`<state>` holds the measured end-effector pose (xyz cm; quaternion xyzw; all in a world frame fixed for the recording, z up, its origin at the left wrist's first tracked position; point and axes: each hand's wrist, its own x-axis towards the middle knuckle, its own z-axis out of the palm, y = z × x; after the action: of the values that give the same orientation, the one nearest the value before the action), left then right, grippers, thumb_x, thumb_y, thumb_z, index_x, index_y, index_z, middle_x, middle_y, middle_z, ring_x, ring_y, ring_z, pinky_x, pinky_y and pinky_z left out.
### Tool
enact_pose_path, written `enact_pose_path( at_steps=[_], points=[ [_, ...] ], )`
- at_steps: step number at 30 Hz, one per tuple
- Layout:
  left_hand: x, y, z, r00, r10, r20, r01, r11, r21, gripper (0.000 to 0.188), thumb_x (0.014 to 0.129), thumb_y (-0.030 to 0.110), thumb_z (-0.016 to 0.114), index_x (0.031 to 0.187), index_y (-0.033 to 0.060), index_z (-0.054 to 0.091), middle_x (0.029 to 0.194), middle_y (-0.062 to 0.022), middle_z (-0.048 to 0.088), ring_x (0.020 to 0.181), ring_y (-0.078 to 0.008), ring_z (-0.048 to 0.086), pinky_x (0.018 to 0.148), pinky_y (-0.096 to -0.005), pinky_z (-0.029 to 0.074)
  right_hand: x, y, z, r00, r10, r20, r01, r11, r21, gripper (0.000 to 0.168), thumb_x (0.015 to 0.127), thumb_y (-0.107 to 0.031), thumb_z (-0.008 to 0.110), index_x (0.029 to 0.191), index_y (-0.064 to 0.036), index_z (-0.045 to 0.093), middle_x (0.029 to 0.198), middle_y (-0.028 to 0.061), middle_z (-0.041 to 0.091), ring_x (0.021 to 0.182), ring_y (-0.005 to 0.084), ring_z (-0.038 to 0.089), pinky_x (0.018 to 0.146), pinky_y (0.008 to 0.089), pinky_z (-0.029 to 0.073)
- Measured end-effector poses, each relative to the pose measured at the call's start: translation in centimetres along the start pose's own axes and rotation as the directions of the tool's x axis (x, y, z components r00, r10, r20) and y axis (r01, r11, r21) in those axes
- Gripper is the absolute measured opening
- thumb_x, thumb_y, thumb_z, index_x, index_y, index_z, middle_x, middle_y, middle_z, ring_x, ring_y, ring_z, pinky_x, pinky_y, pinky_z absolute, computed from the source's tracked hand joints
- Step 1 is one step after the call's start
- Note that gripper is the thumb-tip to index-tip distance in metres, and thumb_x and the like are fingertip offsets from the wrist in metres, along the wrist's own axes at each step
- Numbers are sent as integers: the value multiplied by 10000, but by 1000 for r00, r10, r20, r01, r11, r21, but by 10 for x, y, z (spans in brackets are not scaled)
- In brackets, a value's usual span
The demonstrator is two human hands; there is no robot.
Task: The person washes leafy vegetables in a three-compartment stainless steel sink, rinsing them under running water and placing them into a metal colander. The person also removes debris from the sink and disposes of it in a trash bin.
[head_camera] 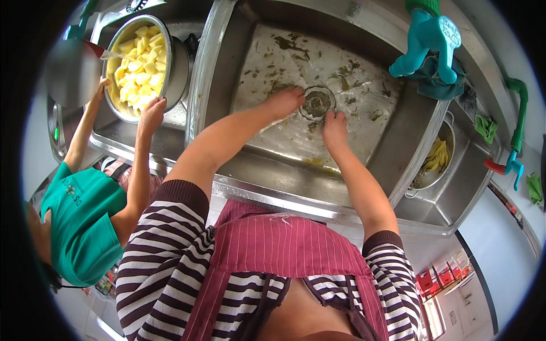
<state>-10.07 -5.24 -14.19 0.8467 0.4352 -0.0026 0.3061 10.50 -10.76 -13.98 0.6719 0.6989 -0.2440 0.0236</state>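
Both of my hands are down inside a stainless steel sink basin (273,149), on either side of its round drain (318,103). At the drain's left rim is my left hand (286,102), its fingers curled. My right hand (335,131) has its fingertips at the lower right of the same rim. Whether the fingers grip the rim or only touch it, I cannot tell. Dark green-brown scraps (292,46) are scattered over the wet basin floor, and more lie in the drain.
On the left, a co-worker (85,221) tilts a metal bowl (169,68) of peeled, cut potatoes (143,70). A blue faucet (426,47) overhangs the basin's far right corner. In the right basin stands a metal pot (451,140) with yellow-green leafy vegetables (437,157).
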Motion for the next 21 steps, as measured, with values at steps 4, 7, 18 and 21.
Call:
enact_pose_path(
  at_steps=[4, 7, 18, 21],
  points=[
    [46, -24, -38, 954, 23, -300, 60, 962, 265, 247, 770, 138, 501, 1000, 107, 587, 1158, -82, 494, 1103, -303, 442, 911, -479, 363, 18, 18, -11, 985, -165, 46, 163, 985, 61, 167, 784, -63, 471, 922, -34, 562, 948, 193, 531, 908, 357, 520, 756, 468, 453],
    [74, -46, -57, 848, -84, -523, 269, 918, 290, 363, 796, 187, 506, 1155, 158, 548, 1272, -48, 455, 1191, -296, 378, 918, -553, 329, 65, 21, -39, 910, -336, -245, 369, 924, 103, 266, 757, -29, 459, 967, -84, 612, 977, 181, 567, 878, 350, 542, 780, 431, 440],
    [49, -15, 7, 844, -385, -374, 213, 880, -425, 162, 784, 83, 510, 907, 43, 608, 980, -189, 573, 910, -377, 533, 784, -424, 444, 108, 3, -12, 993, -106, -47, 114, 966, 233, 185, 849, -174, 535, 877, 4, 578, 788, 157, 589, 762, 342, 564, 655, 433, 454],
    [42, 42, 7, 843, -525, -115, 364, 716, -595, 193, 779, 81, 512, 942, 25, 599, 959, -178, 579, 932, -376, 523, 798, -444, 428, 84, -20, 4, 895, 212, 392, -412, 59, 909, 232, 890, -233, 541, 894, -2, 570, 784, 93, 580, 745, 240, 562, 638, 379, 467]
  ],
)
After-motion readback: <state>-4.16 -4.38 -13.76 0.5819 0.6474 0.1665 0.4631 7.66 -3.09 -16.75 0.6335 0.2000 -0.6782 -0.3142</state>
